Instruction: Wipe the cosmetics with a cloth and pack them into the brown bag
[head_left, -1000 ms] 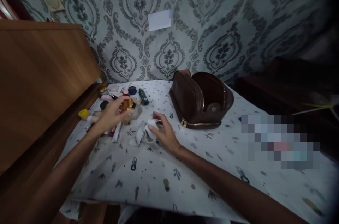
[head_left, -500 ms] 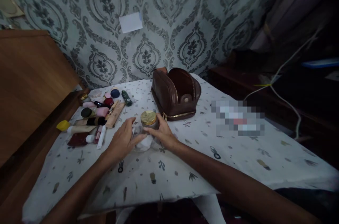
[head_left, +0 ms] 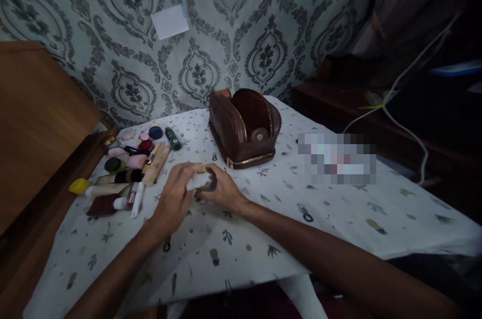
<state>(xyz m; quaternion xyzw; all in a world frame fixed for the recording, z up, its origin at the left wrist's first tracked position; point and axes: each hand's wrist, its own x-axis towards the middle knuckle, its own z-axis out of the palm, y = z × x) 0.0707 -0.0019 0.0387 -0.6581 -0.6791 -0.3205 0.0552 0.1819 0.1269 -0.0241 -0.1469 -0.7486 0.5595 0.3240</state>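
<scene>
Grip of the left hand [head_left: 176, 198] closed around a white cloth [head_left: 196, 181], pressed over the top of a small jar [head_left: 209, 184]; half a second ago that gold lid showed bare. Grip of the right hand [head_left: 222, 191] wrapped on the jar's side, steadying it on the table [head_left: 339, 218] just in front of the brown pouch [head_left: 244, 127]. Judged a wipe now under way. Cosmetics [head_left: 128, 173] lying well left, untouched.
</scene>
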